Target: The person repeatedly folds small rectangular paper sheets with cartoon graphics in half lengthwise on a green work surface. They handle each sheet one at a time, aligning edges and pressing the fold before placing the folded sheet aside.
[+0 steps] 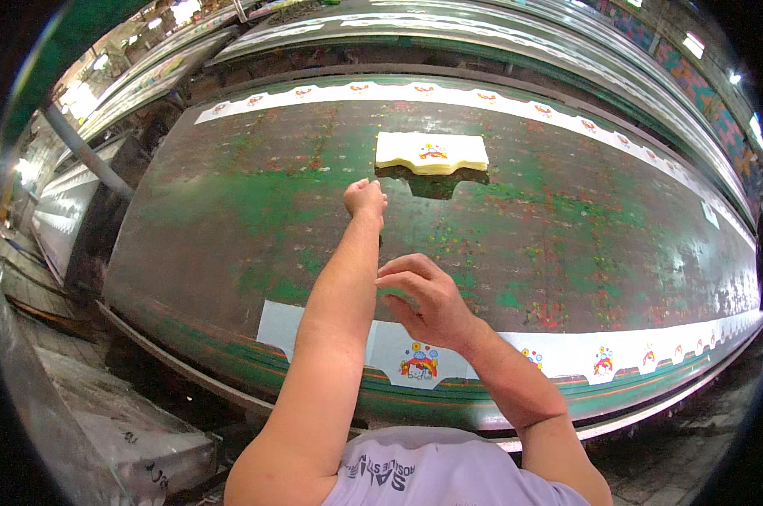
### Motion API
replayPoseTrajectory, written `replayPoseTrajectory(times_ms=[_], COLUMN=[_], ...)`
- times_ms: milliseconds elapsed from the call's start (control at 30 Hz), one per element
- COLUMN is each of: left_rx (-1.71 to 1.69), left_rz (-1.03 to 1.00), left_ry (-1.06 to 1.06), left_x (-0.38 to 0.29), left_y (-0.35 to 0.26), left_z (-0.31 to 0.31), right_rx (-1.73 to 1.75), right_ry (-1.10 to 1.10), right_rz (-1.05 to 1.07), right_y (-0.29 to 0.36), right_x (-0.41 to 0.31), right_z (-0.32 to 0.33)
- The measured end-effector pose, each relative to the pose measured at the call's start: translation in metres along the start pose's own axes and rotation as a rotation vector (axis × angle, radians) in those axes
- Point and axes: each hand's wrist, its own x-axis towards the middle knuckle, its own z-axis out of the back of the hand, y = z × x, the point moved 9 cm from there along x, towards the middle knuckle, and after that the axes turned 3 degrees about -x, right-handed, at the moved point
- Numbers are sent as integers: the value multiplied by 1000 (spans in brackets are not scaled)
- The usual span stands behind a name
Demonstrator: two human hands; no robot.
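Observation:
My left hand is stretched out over the long printing table, fingers curled. It is just short of a thick stack of cut white pieces, whose top piece bears a colourful cartoon print. Whether anything is between those fingers is hidden. Closer to me, my right hand hovers with bent, parted fingers and holds nothing. Beneath it, a row of white cut pieces runs along the near edge, several with the same rainbow cartoon print. My left forearm covers part of the row's left end.
Another row of printed white pieces lines the table's far edge. A small pale piece lies at the right. More long tables stand beyond. A grey pole and a worn, box-like surface are at the left.

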Motion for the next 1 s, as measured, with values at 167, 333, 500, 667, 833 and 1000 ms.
replayPoseTrajectory(times_ms=[167, 333, 500, 667, 833, 1000], left_rx=[207, 376, 428, 474, 438, 361], left_rz=[-200, -353, -419, -427, -433, -419], left_ry=[-126, -155, -154, -170, -220, -275], left_x=[-44, -100, -141, -156, -161, -161], left_y=[-30, -62, -81, -74, -71, -75], left_z=[14, 24, 33, 45, 59, 72], right_rx=[13, 4, 85, 147, 229, 0], right_ry=[22, 44, 55, 160, 190, -14], right_rz=[81, 112, 131, 208, 57, 160], right_y=[48, 85, 117, 153, 150, 131], right_x=[9, -7, -24, -48, -58, -38], right_z=[5, 6, 5, -3, -10, -3])
